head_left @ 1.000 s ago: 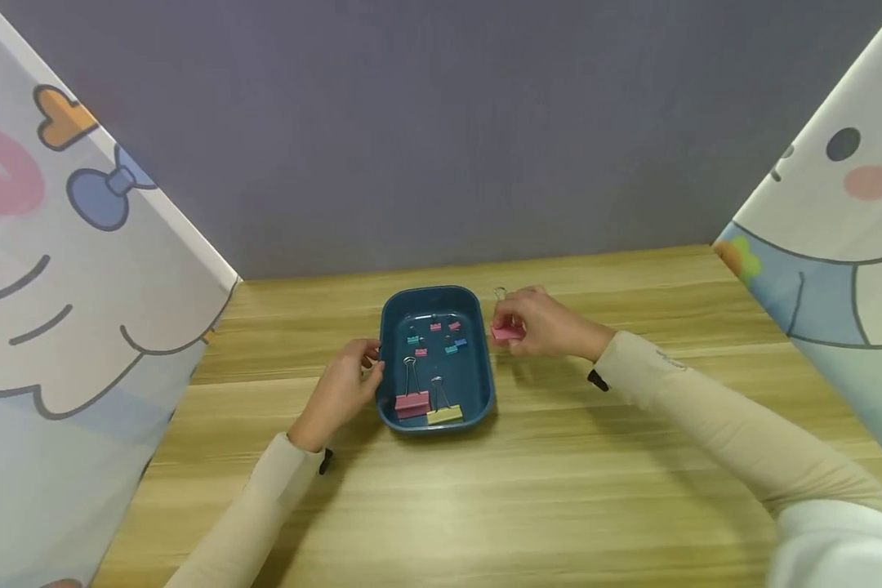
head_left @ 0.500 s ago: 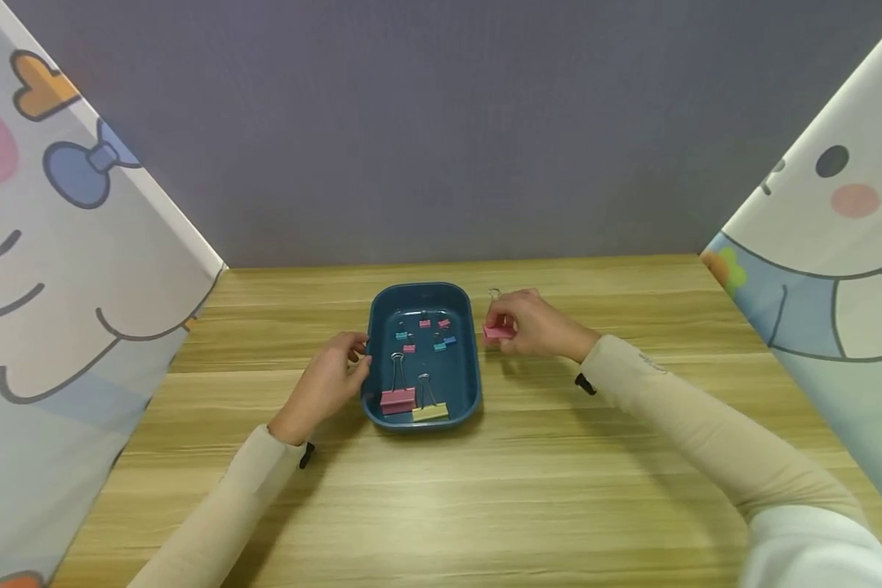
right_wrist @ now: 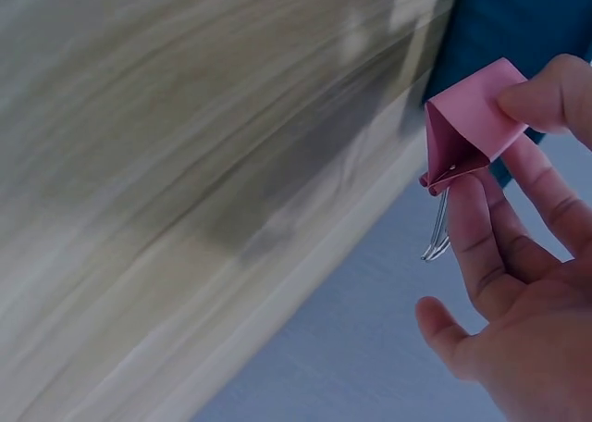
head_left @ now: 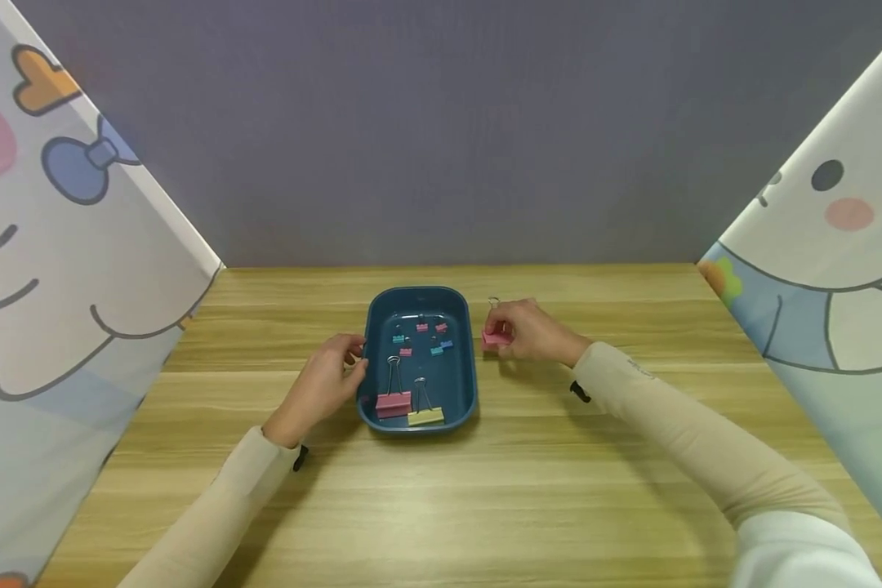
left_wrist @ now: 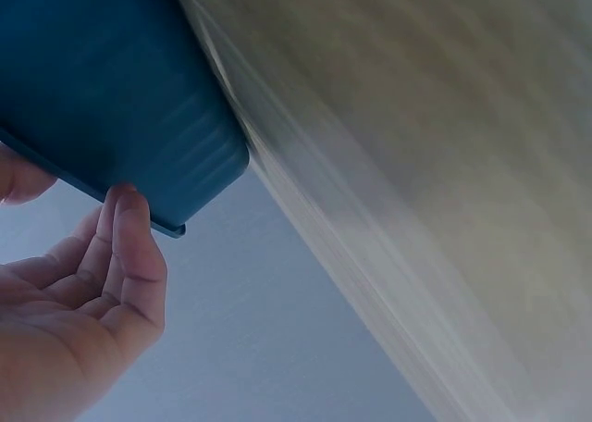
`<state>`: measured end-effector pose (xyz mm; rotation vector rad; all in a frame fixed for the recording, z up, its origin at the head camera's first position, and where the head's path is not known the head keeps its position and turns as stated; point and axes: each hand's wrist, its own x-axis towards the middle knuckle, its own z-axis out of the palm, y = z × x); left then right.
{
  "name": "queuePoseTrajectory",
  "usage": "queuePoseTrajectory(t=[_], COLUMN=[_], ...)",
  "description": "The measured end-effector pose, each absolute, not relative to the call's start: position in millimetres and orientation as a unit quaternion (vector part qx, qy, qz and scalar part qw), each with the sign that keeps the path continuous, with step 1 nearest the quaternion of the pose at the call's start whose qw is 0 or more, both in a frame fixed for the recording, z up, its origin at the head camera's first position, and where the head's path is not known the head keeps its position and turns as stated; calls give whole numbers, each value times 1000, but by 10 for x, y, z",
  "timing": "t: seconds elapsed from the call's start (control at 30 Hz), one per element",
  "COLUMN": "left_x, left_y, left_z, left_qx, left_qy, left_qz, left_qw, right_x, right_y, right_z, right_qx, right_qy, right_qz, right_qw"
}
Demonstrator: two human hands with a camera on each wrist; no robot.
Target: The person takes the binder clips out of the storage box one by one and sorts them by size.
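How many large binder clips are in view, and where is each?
3. A pink one and a yellow one lie at the near end of the blue tray; another pink one is pinched by the right hand.

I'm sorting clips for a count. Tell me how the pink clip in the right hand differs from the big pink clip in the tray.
The held pink clip is pinched by the right hand, outside the tray; the tray's big pink clip lies untouched at the near end, beside a yellow clip. The tray clip's wire handles lie flat pointing away; the held clip's handle sticks up. Both are pink with wire handles.
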<state>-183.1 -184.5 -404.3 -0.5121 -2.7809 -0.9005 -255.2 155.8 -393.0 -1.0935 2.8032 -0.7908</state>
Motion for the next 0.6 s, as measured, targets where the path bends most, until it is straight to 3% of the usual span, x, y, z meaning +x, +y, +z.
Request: queuePoseTrajectory(t=[0.6], left_x=[-1800], left_y=[-1834], left_z=[-4076], left_qx=[-167], left_qy=[-935], left_qz=[-297], left_qw=[100], right_x=[-2653], right_y=[1615], right_z=[-4095], right_qx=[-335], right_qy=[908], right_qz=[-253], right_qw=[7])
